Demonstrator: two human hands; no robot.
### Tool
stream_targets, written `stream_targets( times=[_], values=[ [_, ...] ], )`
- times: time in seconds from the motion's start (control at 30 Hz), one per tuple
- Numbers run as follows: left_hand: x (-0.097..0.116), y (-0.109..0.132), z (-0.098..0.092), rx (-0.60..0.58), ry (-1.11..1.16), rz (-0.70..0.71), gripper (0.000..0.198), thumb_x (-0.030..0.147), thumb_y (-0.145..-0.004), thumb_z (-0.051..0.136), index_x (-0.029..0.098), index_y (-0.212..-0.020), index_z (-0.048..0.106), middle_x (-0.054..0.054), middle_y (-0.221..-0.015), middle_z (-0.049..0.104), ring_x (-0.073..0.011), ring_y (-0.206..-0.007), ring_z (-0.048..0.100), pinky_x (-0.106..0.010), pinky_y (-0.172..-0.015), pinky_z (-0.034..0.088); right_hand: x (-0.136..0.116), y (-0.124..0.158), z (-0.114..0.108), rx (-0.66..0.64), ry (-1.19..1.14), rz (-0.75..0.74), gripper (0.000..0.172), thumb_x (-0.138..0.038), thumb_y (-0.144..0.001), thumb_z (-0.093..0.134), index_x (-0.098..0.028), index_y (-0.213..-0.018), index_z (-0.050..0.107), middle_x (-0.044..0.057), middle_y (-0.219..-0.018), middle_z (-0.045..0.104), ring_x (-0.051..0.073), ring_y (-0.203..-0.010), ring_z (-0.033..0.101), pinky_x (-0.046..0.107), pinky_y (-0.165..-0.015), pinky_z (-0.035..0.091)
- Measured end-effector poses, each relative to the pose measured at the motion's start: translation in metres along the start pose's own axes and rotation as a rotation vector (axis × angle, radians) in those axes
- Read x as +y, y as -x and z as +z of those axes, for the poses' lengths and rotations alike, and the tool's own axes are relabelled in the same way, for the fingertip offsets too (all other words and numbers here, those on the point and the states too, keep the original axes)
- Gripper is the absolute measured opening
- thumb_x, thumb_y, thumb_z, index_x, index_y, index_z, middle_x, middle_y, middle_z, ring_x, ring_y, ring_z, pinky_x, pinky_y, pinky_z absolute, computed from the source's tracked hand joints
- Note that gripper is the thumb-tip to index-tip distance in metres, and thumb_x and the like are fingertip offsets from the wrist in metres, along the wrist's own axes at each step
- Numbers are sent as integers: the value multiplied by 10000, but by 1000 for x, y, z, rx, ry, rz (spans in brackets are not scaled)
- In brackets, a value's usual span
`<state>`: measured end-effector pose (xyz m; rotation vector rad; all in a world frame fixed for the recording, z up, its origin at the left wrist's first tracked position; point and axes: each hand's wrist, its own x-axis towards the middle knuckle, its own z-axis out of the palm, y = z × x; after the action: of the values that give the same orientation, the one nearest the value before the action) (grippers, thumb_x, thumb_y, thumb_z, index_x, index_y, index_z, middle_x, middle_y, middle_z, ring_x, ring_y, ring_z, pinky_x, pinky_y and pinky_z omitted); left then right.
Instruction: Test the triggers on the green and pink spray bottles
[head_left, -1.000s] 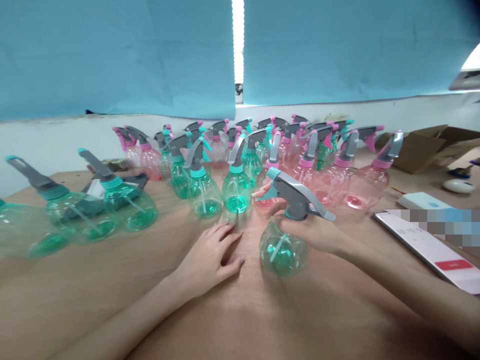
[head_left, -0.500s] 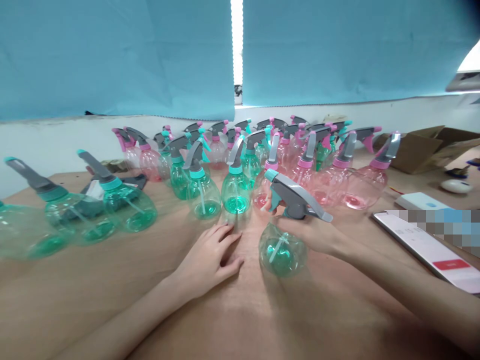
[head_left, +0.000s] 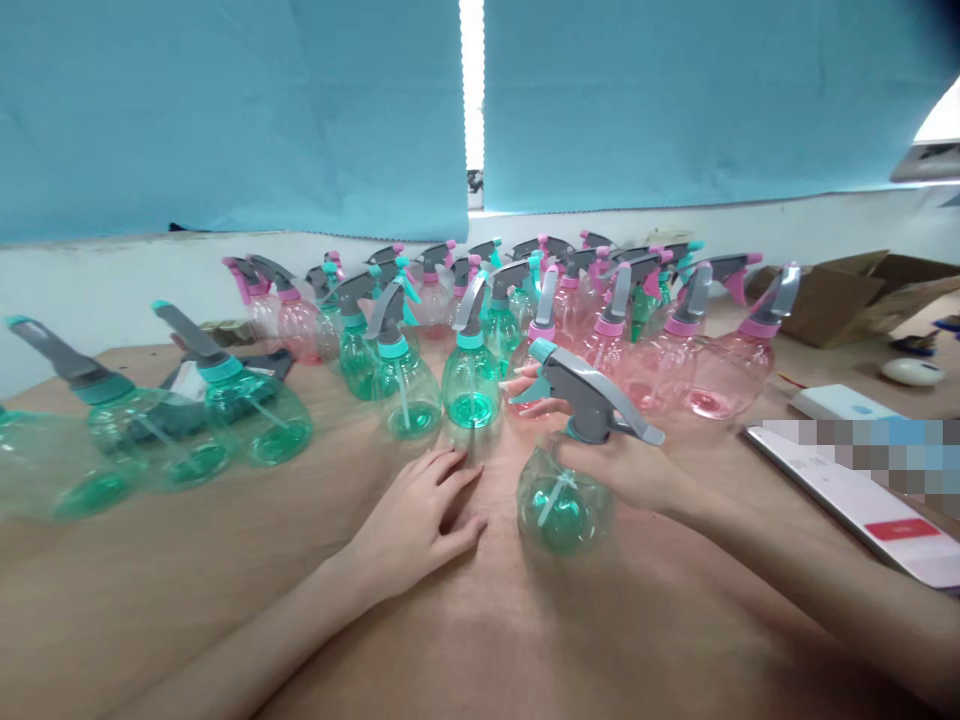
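In the head view, the left hand (head_left: 424, 510) lay palm down on the table (head_left: 390, 660), with its fingers loosely spread. To its right, near the table's middle, was a green bottle (head_left: 562, 515). The right hand (head_left: 622, 470) was around its neck — the thumb across the near side, the fingers stretched out beside the trigger (head_left: 541, 388). Whether it gripped firmly, I could not tell. Behind were many other bottles (head_left: 471, 385), green and pink, close together. A phone (head_left: 825, 470) lay at the right — near a mouse (head_left: 911, 372) and a box (head_left: 832, 300).
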<state>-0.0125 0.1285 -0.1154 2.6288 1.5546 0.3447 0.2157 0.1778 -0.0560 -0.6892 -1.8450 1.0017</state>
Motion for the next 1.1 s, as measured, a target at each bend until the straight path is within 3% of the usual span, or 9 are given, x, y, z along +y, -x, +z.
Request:
stream_targets(
  times=[0.33, 0.47, 0.83, 1.1],
  values=[
    [-1, 0, 2, 11, 9, 3, 486, 431, -897, 541, 154, -1295, 565, -156, -1396, 499, -346, -1303, 422, -522, -1057, 373, 2, 1, -1, -20, -25, 18, 563, -96, -648, 504, -288, -1178, 527, 22, -1168, 609, 162, -844, 631, 303, -728, 513],
    [-1, 2, 1, 4, 5, -2, 492, 447, -903, 528, 157, -1300, 559, -152, -1407, 488, -339, -1315, 408, -525, -1063, 365, 0, 0, -1, -14, 26, 6, 614, -110, -646, 496, -300, -1229, 505, 18, -1159, 611, 141, -741, 598, 295, -667, 496],
    [-2, 0, 2, 21, 5, 6, 489, 445, -898, 538, 164, -1298, 559, -151, -1398, 497, -346, -1304, 422, -528, -1056, 372, -11, -3, 2, 16, 105, -7, 524, -127, -659, 488, -314, -1143, 561, -3, -878, 650, 174, -698, 564, 309, -630, 483],
    [-1, 1, 2, 7, 4, 3, 499, 445, -900, 533, 153, -1304, 559, -158, -1396, 498, -348, -1302, 423, -528, -1055, 374, -9, -2, 1, -2, 51, 10, 588, -138, -644, 484, -321, -1200, 535, 1, -1023, 647, 164, -765, 600, 303, -663, 511]
  ],
)
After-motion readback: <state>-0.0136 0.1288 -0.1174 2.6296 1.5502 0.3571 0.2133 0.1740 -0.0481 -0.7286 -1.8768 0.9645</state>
